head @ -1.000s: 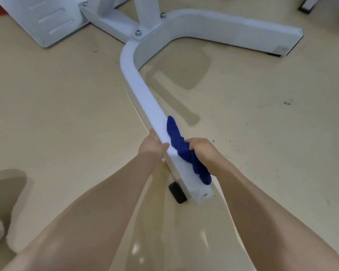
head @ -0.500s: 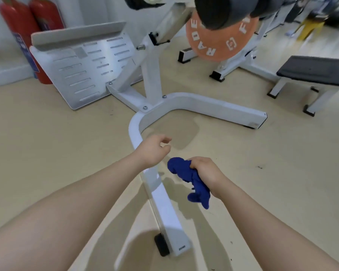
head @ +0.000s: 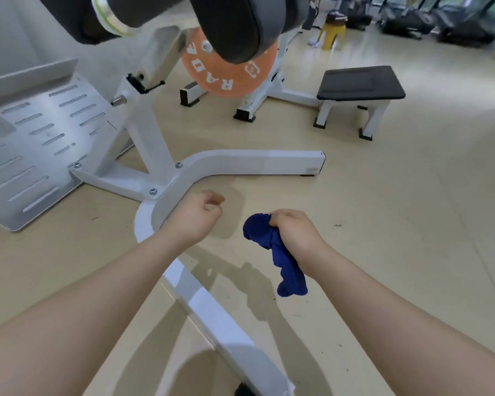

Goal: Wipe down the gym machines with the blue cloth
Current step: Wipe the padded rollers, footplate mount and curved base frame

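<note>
Beige gym flooring spreads under everything, smooth and faintly glossy, with arm shadows across it. Over it the right hand clenches round a bunched dark blue cloth; the fingers curl over the cloth's upper wad and a tail of fabric hangs below the wrist, clear of the floor and of the machine. Just beside it the left hand hangs with fingers loosely curled and nothing in them, thumb near the fingertips, above the bend of the white steel base tube. That tube runs from the lower edge of the frame up under the left forearm, curves, and joins a second white leg that reaches to the right and ends in a capped tip. Bolts fix both to a white upright post, and to the left leans a white slotted metal footplate. Above hang large dark padded rollers, in front of an orange weight plate with white lettering. Farther right stands a low bench with a black pad on white legs. Beyond it, blurred, sits what may be a yellow stool
</note>
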Motion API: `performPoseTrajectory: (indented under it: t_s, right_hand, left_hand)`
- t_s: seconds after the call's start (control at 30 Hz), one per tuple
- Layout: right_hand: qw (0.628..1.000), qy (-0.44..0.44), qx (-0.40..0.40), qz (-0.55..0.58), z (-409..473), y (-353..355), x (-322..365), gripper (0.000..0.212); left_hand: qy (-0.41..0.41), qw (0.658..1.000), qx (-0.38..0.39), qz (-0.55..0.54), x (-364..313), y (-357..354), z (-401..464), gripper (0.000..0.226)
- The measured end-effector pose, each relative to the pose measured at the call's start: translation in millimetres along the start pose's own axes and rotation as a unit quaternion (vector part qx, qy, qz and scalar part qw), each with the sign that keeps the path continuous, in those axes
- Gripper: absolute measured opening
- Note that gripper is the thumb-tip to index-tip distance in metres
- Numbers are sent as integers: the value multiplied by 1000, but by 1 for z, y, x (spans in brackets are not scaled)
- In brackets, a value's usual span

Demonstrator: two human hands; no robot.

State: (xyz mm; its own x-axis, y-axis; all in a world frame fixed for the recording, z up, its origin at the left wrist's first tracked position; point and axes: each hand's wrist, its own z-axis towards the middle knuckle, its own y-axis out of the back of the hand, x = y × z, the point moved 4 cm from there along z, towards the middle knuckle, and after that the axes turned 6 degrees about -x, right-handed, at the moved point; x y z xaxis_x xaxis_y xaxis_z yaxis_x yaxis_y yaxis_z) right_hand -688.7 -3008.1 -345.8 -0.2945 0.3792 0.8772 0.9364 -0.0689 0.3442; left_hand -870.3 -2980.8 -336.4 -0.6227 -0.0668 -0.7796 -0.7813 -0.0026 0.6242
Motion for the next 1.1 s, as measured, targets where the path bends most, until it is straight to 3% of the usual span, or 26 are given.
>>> performPoseTrajectory:
  t_s: [0.33,0.47,0.63,0.73,0.93,1.1]
  right_hand:
    - [998,-8,-47,51,-4,45,-13,8]
    - [997,-29,-48,50,17,78,-43,19]
    - [997,-58,5,57,52,105,-84,23]
    - [995,-63,59,47,80,132,-84,15]
    - [988,-76,130,25,127,224,-44,6]
    - [971,-128,190,64,158,293,-20,23]
  left_hand:
    - [14,1000,13,-21,-23,-27,-1,24]
    - [19,999,5,-25,-29,-60,-3,23]
    - [72,996,-30,-37,-25,-118,-4,27]
    - [108,990,-67,-52,-40,-142,0,28]
    - [161,976,-137,-45,-128,-154,21,28]
    - [161,977,-139,-8,-205,-169,66,32]
